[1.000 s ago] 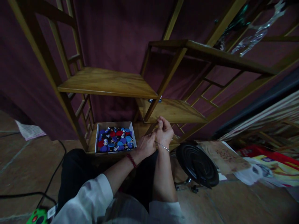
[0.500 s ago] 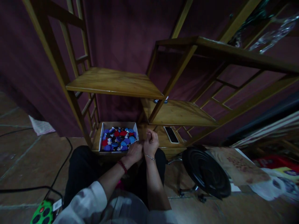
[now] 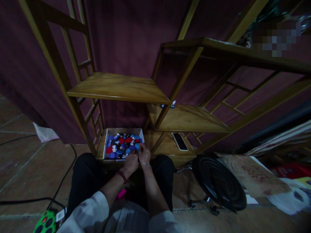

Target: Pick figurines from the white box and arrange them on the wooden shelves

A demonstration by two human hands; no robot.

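Above my lap, my left hand point(image 3: 131, 161) and my right hand point(image 3: 144, 153) are close together at the near right corner of a shallow white box point(image 3: 105, 148). The left one has a red bead bracelet and curled fingers. On the right wrist is a thin silver bracelet; its fingers are bent in a pinch. Anything between them is hidden or too small to make out. Inside the box lie many small figurines point(image 3: 114, 149) with round red, blue and purple pieces.
The box rests on the low board of a wooden shelf unit point(image 3: 116, 87), near a phone point(image 3: 180, 141). Small figurines point(image 3: 173, 104) stand on a middle shelf behind a post. A black round stool point(image 3: 218, 183) is at right; a green controller-like object point(image 3: 45, 221) and cables lie left.
Both hands have moved left and slightly down, from beside the box to its near right corner. The view has shifted slightly.
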